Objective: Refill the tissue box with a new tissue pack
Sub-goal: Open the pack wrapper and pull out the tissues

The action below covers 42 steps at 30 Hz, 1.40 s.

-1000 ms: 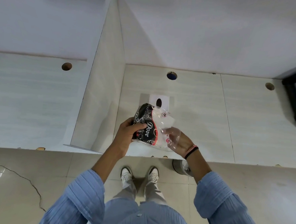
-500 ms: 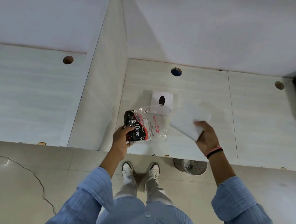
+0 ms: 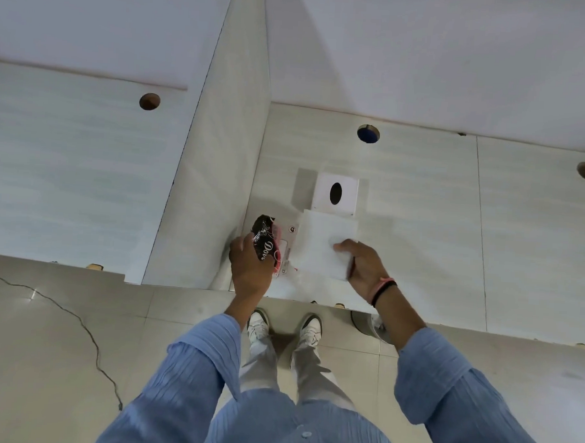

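Left hand [image 3: 248, 269] clutches the crumpled wrapper [image 3: 266, 242]. Right hand [image 3: 363, 267] grips the white tissue stack [image 3: 324, 243], its far edge just before the tissue box [image 3: 335, 193] on the counter [image 3: 420, 211].

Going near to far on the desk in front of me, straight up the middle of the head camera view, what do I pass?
Right hand → white tissue stack → white tissue box → blue cable hole.

A pale wood-grain worktop [image 3: 421, 201] carries round cable holes, one blue-lined [image 3: 368, 134]. A white upright divider panel [image 3: 219, 170] stands at left. The cracked beige tiled floor [image 3: 40, 343] lies below.
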Tool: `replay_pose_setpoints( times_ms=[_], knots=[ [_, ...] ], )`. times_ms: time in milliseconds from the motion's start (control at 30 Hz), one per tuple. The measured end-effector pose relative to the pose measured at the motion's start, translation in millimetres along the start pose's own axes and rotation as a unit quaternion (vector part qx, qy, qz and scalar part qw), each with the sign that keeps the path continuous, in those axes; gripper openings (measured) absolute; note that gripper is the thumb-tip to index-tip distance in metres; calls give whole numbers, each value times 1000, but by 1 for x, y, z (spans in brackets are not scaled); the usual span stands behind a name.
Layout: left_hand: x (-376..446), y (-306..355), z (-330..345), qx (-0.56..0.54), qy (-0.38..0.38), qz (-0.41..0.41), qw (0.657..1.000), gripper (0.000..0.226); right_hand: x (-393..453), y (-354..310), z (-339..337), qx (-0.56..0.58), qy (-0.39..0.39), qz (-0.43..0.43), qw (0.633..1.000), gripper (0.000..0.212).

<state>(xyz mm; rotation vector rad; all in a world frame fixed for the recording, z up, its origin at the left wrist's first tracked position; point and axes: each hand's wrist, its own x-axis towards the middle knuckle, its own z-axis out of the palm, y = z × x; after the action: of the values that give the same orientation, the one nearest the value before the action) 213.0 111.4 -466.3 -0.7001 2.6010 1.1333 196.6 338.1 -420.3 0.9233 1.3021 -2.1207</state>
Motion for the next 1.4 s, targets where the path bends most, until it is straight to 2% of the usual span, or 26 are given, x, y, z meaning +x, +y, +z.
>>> replay_pose_setpoints(
  times_ms=[100,200,333,467,567,633,667,767,833,900,967,1033,1100,1167,1233,1333,1400],
  knots=[
    [-5,-4,1,59,-1,59,997,41,12,8,13,-14,6,20,1000,12],
    [0,-1,-4,14,-68,-13,998,28,22,13,21,-33,24,30,999,11],
    [2,6,-12,-53,-69,-84,993,27,30,16,25,-46,30,33,998,13],
    [3,10,-11,-214,-81,-126,965,20,38,23,36,-50,12,62,997,25],
    [5,11,-10,-250,-94,-108,958,29,44,33,44,-27,-29,72,997,49],
    [7,10,-11,-238,-69,-103,963,35,44,38,50,-13,-59,85,994,59],
    [8,9,-10,-223,-50,-97,969,35,43,39,52,-31,-58,88,994,57],
    [13,0,-5,-195,-30,-94,976,38,49,48,51,-140,0,66,988,40],
    [18,-8,0,-154,-42,-103,982,44,55,56,46,-194,36,63,978,50],
    [22,-17,8,-80,-59,-93,991,50,55,62,44,-291,68,59,953,65],
    [19,-19,11,-5,-63,-59,996,53,48,65,43,-422,74,-2,903,61],
    [9,-17,11,93,-28,12,995,52,45,72,40,-515,49,-113,848,52],
    [0,-16,9,191,22,116,974,45,44,78,39,-587,5,-177,790,48],
    [-4,-22,12,241,54,220,944,43,48,82,38,-649,-43,-166,741,48],
    [-5,-24,14,268,63,281,919,49,50,84,39,-700,-74,-121,699,54],
    [-3,-24,11,321,71,305,894,54,50,83,39,-734,-104,-77,667,64],
    [1,-26,10,370,51,292,881,40,53,83,38,-736,-113,-65,664,65]
  ],
)
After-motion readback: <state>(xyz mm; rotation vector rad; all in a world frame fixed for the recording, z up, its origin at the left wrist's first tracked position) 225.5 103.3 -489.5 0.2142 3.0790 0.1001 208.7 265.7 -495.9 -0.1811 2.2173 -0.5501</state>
